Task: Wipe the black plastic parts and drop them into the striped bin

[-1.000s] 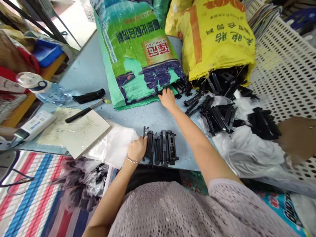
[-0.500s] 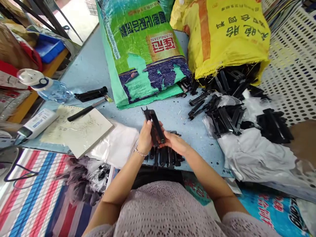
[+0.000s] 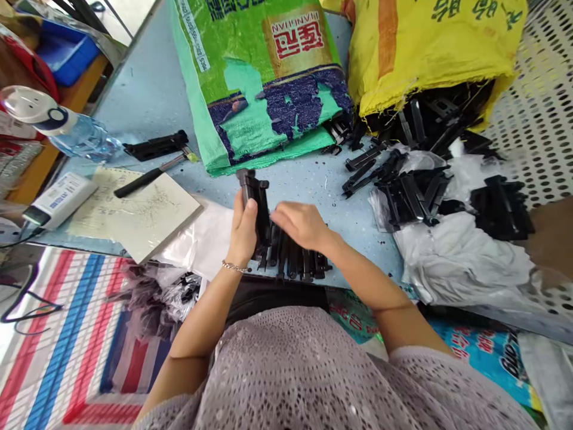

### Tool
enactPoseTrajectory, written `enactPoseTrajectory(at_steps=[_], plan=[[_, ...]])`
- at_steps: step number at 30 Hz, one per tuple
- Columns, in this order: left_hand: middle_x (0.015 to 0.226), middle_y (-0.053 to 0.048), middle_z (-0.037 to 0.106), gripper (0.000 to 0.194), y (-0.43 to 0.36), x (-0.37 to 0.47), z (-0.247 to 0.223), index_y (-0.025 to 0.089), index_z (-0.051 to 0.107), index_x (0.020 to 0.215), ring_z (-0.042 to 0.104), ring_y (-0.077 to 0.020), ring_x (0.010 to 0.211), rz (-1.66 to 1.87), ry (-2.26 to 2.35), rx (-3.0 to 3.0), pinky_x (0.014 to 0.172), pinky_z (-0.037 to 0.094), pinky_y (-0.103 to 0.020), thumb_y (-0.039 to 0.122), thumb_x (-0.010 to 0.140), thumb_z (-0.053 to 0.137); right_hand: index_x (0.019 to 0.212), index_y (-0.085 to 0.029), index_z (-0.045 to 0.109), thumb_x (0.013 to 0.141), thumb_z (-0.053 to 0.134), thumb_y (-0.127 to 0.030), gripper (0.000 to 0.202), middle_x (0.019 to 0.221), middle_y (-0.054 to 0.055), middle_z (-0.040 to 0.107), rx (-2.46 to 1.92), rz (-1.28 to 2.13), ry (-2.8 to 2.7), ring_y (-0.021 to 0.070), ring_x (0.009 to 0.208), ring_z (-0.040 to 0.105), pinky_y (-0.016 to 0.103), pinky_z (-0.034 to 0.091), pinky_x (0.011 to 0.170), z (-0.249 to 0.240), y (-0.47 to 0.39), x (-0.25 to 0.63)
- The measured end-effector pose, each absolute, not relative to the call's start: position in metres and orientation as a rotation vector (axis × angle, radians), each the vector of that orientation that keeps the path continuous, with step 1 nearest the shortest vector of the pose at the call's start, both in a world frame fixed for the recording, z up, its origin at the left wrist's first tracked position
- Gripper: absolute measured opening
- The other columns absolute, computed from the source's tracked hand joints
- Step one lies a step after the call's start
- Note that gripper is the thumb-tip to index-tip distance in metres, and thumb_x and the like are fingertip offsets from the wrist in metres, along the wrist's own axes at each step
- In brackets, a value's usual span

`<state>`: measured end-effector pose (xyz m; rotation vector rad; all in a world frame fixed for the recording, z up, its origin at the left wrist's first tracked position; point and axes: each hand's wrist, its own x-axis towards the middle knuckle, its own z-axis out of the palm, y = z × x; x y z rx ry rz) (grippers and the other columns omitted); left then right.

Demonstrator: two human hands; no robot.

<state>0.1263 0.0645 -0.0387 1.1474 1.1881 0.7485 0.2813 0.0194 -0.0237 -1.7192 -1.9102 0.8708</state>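
Head view: black part (image 3: 261,218) angled forward-left

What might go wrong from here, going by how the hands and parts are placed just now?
The black part is upright in the left hand alone, so it might slip onto the row of parts below. That row lies along the table's near edge, so a bump from the right hand could perhaps push one off.
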Motion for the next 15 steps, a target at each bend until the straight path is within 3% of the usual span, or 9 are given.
enactPoseTrajectory(at_steps=[4,7,9,11,13,15], plan=[[0.135,-0.008,0.064,0.061,0.064,0.121,-0.043,0.022,0.055,0.138,0.058,-0.023,0.124,0.761,1.247,1.257,0.108,0.044,-0.032,0.067,0.099,0.042,0.084,-0.019,0.057,0.108,0.032,-0.051,0.047,0.079,0.006,0.063,-1.667,0.902,-2.1,0.0173,0.071,0.053,0.031,0.031,0.063,-0.023,-0.021,0.274],[0.119,-0.014,0.071,0.062,0.062,0.104,-0.048,0.018,0.053,0.141,0.067,-0.0268,0.109,0.496,1.324,1.535,0.096,0.049,-0.036,0.063,0.1,0.041,0.086,-0.02,0.059,0.109,0.027,-0.046,0.047,0.08,0.006,0.063,-1.891,0.973,-1.942,0.0176,0.074,0.057,0.03,0.039,0.068,-0.024,-0.047,0.289],[0.099,-0.016,0.075,0.058,0.058,0.092,-0.053,0.014,0.056,0.138,0.072,-0.0316,0.095,0.165,1.445,1.764,0.087,0.051,-0.04,0.056,0.101,0.042,0.1,-0.019,0.062,0.105,0.034,-0.052,0.044,0.096,0.011,0.065,-2.217,0.89,-1.769,0.0231,0.087,0.062,0.033,0.046,0.072,-0.025,-0.062,0.301],[0.086,-0.017,0.075,0.052,0.05,0.088,-0.058,0.011,0.058,0.133,0.073,-0.0353,0.087,-0.135,1.516,1.896,0.082,0.052,-0.043,0.049,0.103,0.04,0.125,-0.016,0.057,0.096,0.049,-0.061,0.054,0.123,0.019,0.06,-2.479,0.812,-1.649,0.0333,0.105,0.063,0.041,0.052,0.076,-0.027,-0.075,0.309],[0.088,-0.019,0.075,0.049,0.04,0.094,-0.065,0.011,0.057,0.133,0.074,-0.037,0.087,-0.263,1.495,1.909,0.08,0.052,-0.044,0.045,0.104,0.037,0.143,-0.016,0.046,0.087,0.06,-0.06,0.073,0.143,0.023,0.047,-2.578,0.847,-1.595,0.0403,0.117,0.061,0.049,0.056,0.081,-0.032,-0.082,0.311],[0.097,-0.021,0.076,0.05,0.028,0.107,-0.074,0.01,0.053,0.138,0.074,-0.037,0.09,-0.215,1.438,1.848,0.08,0.053,-0.044,0.043,0.104,0.035,0.15,-0.018,0.041,0.085,0.062,-0.05,0.075,0.152,0.021,0.04,-2.6,0.89,-1.546,0.0419,0.124,0.058,0.054,0.057,0.088,-0.039,-0.083,0.316]])
